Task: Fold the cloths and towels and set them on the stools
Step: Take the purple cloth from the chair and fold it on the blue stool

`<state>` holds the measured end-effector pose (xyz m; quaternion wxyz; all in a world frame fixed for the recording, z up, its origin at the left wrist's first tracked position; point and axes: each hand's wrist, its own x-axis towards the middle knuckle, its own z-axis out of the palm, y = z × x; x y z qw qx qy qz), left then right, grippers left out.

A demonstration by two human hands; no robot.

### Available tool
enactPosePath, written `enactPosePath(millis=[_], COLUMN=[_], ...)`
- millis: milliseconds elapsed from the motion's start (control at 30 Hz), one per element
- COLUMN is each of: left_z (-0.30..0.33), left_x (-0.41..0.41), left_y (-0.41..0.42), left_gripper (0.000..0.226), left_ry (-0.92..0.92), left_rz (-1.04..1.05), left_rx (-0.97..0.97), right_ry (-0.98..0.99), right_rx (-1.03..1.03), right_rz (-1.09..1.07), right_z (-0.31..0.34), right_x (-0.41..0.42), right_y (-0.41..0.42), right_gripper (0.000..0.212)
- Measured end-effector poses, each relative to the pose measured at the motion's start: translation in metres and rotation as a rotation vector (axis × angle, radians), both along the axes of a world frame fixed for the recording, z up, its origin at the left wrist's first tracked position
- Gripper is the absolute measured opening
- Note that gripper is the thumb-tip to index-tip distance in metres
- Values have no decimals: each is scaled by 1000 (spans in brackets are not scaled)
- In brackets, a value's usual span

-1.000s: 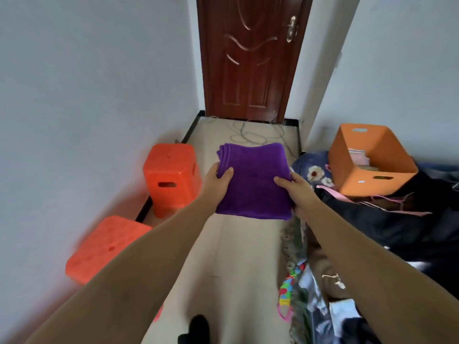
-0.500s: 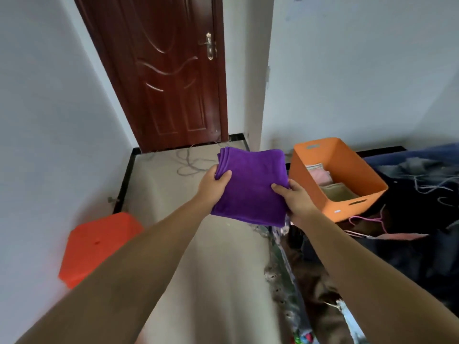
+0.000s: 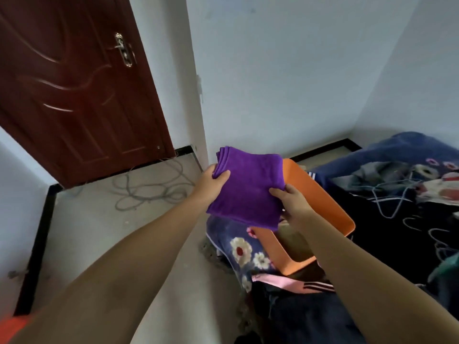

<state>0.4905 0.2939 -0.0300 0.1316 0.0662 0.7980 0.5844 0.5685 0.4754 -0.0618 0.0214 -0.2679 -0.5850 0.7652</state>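
Purple folded towel point(image 3: 248, 187) is held in the air above the orange bin point(image 3: 320, 194); left hand point(image 3: 211, 182) grips its left edge, right hand point(image 3: 293, 202) pinches its right edge.

1 folded purple towel point(image 3: 248, 187), 2 hands: left point(image 3: 213, 181), right point(image 3: 293, 203). 1 orange bin point(image 3: 320, 202), 1 brown door point(image 3: 74, 83), 1 stool corner point(image 3: 15, 326).

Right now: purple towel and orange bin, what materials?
Purple towel: looks like soft microfibre or terry, matte fuzzy nap, stacked folded edges at its far left corner. Orange bin: probably moulded plastic, smooth thin walls with a slight sheen.
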Motion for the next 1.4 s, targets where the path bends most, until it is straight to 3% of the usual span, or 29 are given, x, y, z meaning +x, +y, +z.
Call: enactPosePath(millis=[100,333,667,933,1100,1167,1300,1400], left_z=[-7,-56,-189,-271,-297,-300,-301,-293], left_x=[-44,-127,-200,-210,-211,-214,-210,-203], left_y=[36,125,229,237,231,231,231,225], left_gripper=[30,30,30,33,52,61,70,69], left_ry=[0,38,150,220,281,239,452,480], left_rz=[-38,-313,-682,-810,-908,-928,-944,-1022], left_rx=[-50,-346,-854,-1014,-1060,-1035,-1135,-1160], right_ry=[-56,-247,-533,-700,-750,-762,-727,-754], right_rx=[-34,-178,-434,-369,-366,-345,-349,-323], right_rz=[-13,-161,-496,-700,-784,-785,-775,-712], right_z=[-14,-73,-186,-270,-313,-318,-320,-321], right_x=[-35,-75,-120,-142,-147,-147,-147,-147], right_y=[36,93,122,107,93,93,95,93], right_gripper=[25,18,39,20,44,40,40,43])
